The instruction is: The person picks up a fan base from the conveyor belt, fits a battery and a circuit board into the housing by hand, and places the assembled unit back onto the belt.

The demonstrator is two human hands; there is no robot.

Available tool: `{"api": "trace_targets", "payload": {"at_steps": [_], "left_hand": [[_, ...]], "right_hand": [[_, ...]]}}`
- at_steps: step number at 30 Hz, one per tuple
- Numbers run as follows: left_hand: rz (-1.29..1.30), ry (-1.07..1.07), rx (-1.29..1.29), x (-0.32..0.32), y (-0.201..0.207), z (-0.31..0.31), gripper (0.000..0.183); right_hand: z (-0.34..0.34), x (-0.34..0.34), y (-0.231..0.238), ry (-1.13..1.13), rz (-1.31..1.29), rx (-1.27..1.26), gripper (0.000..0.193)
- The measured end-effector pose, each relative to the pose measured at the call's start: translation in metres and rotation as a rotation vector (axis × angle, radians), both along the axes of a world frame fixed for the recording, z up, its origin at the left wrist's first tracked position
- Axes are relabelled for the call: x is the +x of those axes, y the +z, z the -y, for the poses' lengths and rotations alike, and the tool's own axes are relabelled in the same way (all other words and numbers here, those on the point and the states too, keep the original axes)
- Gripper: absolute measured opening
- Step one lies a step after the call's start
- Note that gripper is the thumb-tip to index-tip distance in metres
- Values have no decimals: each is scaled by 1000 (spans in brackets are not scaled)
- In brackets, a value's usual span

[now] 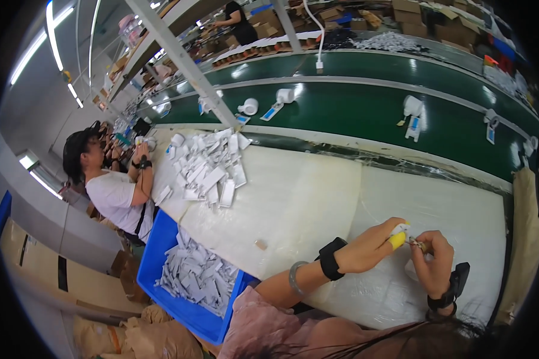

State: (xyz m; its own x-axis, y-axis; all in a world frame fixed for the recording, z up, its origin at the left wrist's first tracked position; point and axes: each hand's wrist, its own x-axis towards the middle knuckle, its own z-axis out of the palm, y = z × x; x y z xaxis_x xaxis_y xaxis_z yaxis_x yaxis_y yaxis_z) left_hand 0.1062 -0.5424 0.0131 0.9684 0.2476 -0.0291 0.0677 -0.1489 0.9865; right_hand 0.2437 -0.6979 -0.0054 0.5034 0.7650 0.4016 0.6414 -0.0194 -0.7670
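Over the near right of the covered bench (pixel 305 209), my two hands meet. My left hand (pixel 368 244), with yellow covers on its fingertips, is closed around a small white plastic part (pixel 400 229), mostly hidden by the fingers. Close against it, my right hand (pixel 434 260) pinches a small brownish, metallic-looking piece (pixel 414 242); its exact kind is too small to tell. A white object (pixel 411 270) lies on the bench partly behind my right hand.
A pile of white plastic pieces (pixel 206 170) covers the bench's far left. More fill a blue bin (pixel 153 254) at the near left. Beyond, a green conveyor (pixel 347 99) carries several white devices (pixel 412 107). A co-worker (pixel 117 191) works at the left. A small brown block (pixel 260 245) lies mid-bench.
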Motion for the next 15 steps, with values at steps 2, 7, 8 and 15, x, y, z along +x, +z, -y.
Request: {"api": "trace_targets", "payload": {"at_steps": [2,7,8,15], "left_hand": [[45,12,-23,3,-14,3,37],[-65,120,-264,8,-15,3,33],[-67,111,-267,9,-14,4,33],[-8,114,-335,9,-20,4,29]], "right_hand": [[-1,2,-3,-8,-30,1,17],[-2,-1,-1,6,39,94,15],[-2,-1,0,14,38,95,15],[-7,0,-3,-53,135,121,18]]}}
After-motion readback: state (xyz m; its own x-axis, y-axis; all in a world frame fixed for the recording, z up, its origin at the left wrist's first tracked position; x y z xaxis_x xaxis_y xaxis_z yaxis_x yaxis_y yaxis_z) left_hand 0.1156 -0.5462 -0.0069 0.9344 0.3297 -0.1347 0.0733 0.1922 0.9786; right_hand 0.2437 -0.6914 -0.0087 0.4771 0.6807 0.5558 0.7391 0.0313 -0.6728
